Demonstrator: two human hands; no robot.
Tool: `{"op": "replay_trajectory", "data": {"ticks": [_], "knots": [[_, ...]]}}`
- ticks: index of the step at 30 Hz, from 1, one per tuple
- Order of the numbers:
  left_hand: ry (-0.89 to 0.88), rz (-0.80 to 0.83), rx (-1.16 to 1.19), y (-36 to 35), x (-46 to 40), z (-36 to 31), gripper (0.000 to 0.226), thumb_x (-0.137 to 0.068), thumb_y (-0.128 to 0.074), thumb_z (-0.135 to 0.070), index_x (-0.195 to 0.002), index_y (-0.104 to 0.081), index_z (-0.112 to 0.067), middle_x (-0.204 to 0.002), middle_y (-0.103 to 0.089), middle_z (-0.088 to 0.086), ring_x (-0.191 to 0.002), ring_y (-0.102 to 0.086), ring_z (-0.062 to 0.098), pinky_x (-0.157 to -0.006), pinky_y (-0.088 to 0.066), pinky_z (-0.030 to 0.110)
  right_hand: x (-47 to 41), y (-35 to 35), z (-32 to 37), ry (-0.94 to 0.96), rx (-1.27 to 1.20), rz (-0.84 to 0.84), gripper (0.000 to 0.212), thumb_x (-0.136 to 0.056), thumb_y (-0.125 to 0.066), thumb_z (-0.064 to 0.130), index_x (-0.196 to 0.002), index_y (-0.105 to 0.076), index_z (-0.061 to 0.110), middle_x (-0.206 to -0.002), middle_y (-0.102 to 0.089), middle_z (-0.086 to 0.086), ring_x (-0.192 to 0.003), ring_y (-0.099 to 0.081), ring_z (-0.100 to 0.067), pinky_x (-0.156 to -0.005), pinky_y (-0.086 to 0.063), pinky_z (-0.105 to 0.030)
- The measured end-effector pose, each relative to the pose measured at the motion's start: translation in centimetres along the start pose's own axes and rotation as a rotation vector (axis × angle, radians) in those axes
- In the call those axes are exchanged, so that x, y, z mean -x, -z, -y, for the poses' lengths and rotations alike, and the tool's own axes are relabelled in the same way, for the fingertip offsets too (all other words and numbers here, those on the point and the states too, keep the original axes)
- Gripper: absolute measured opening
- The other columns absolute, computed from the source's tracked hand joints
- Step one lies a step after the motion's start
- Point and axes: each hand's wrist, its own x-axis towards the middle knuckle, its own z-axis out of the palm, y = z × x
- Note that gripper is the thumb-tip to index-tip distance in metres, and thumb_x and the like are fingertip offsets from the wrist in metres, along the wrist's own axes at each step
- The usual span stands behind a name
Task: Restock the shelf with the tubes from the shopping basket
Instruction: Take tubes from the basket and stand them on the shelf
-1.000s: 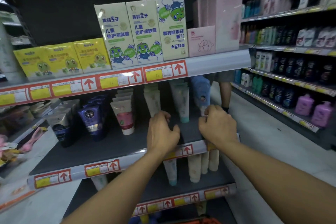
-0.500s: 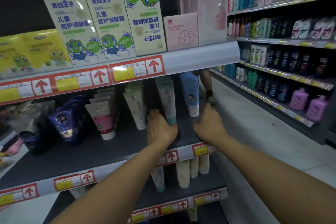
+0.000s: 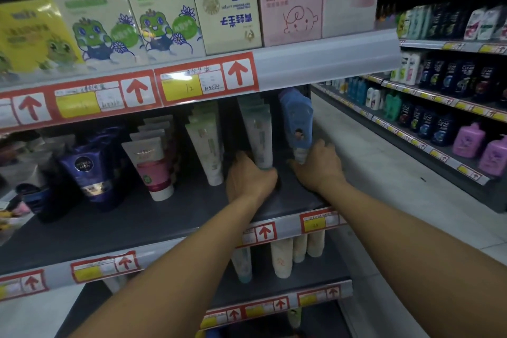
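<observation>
Both my hands reach into the middle shelf [image 3: 164, 217]. My left hand [image 3: 248, 178] curls round the capped bottom of a white and green tube [image 3: 259, 134] that stands cap down at the front of its row. My right hand [image 3: 319, 164] grips the white cap end of a blue tube [image 3: 297, 121] at the shelf's right end. Another row of white and green tubes [image 3: 207, 145] stands just left of my left hand. The shopping basket is out of view.
White and pink tubes [image 3: 153, 162] and dark blue tubes [image 3: 85, 170] fill the shelf's left part. Boxes [image 3: 164, 8] stand on the shelf above. Cream tubes [image 3: 282, 258] hang below. An aisle floor [image 3: 384, 186] and a bottle-filled shelving unit [image 3: 452, 107] lie to the right.
Both hands have moved from the shelf's front edge deeper in, up to the tube rows. The left hand now grips the white and green tube, the right the blue one. The camera moved closer.
</observation>
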Motion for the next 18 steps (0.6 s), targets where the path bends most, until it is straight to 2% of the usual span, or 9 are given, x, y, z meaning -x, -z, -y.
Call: {"op": "replay_trajectory", "data": {"ticks": [6,11,15,18], "knots": [[-0.008,-0.009,0.004,-0.01,-0.10,0.30,0.062,-0.083,-0.079,-0.044,-0.133,-0.052,-0.018,-0.137,-0.064,0.004,-0.124,-0.062,0.029,-0.092,-0.053,0.038,-0.40,-0.12,-0.24,-0.026,-0.038,-0.013,0.060,-0.090,-0.074,0.042,-0.129,-0.050,0.004,-0.130,-0.053,-0.021,-0.113,-0.060,-0.037,-0.086,-0.049,-0.038],[0.000,-0.016,-0.002,-0.17,-0.28,0.35,0.065,-0.081,-0.081,-0.051,-0.130,-0.053,-0.019,-0.135,-0.065,0.003,-0.123,-0.064,0.027,-0.092,-0.056,0.040,-0.57,-0.18,-0.48,-0.024,-0.071,-0.005,0.054,-0.087,-0.074,0.039,-0.126,-0.058,0.004,-0.126,-0.058,-0.019,-0.107,-0.063,-0.036,-0.079,-0.048,-0.034],[0.007,-0.018,-0.024,-0.28,-0.33,0.24,0.067,-0.080,-0.081,-0.055,-0.130,-0.053,-0.019,-0.134,-0.066,0.003,-0.121,-0.065,0.027,-0.090,-0.056,0.040,-0.41,-0.21,-0.50,-0.033,-0.096,-0.021,0.059,-0.086,-0.077,0.036,-0.128,-0.053,0.003,-0.126,-0.056,-0.019,-0.110,-0.061,-0.036,-0.082,-0.050,-0.037],[0.009,-0.005,-0.042,-0.34,-0.34,0.26,0.065,-0.080,-0.079,-0.053,-0.130,-0.053,-0.019,-0.133,-0.066,0.003,-0.120,-0.065,0.028,-0.088,-0.056,0.039,-0.48,-0.31,-0.59,-0.023,-0.093,-0.031,0.055,-0.088,-0.077,0.033,-0.126,-0.053,0.003,-0.127,-0.057,-0.020,-0.111,-0.061,-0.036,-0.078,-0.046,-0.034]]}}
